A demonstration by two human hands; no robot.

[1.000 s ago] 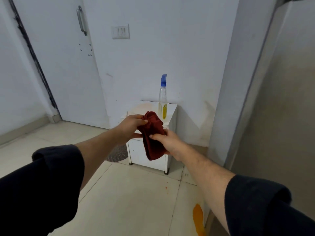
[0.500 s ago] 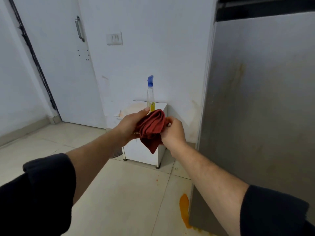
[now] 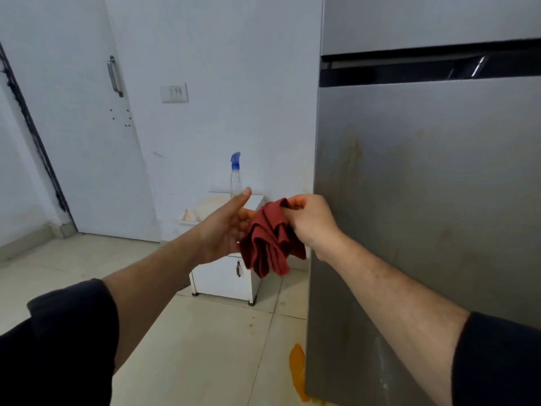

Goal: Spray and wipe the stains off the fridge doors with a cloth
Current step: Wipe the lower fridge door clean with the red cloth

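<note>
A dark red cloth (image 3: pixel 269 241) hangs bunched from my right hand (image 3: pixel 310 221), which pinches its top edge just left of the fridge. My left hand (image 3: pixel 225 227) is spread, thumb up, its fingers against the cloth's left side. The grey fridge's lower door (image 3: pixel 424 186) fills the right side and carries faint orange-brown streaks near its left edge. The upper door (image 3: pixel 424 22) sits above a dark gap. A clear spray bottle (image 3: pixel 235 177) with a blue nozzle stands on a small white cabinet (image 3: pixel 225 279) behind my hands.
An orange spill (image 3: pixel 297 367) lies on the tiled floor at the fridge's lower left corner. A white room door (image 3: pixel 87 142) with a metal handle is at the left, and a light switch plate (image 3: pixel 174 92) is on the wall.
The view has turned right and up, showing both fridge doors. My left hand has spread and loosened from the cloth, which now hangs from my right hand nearer the fridge.
</note>
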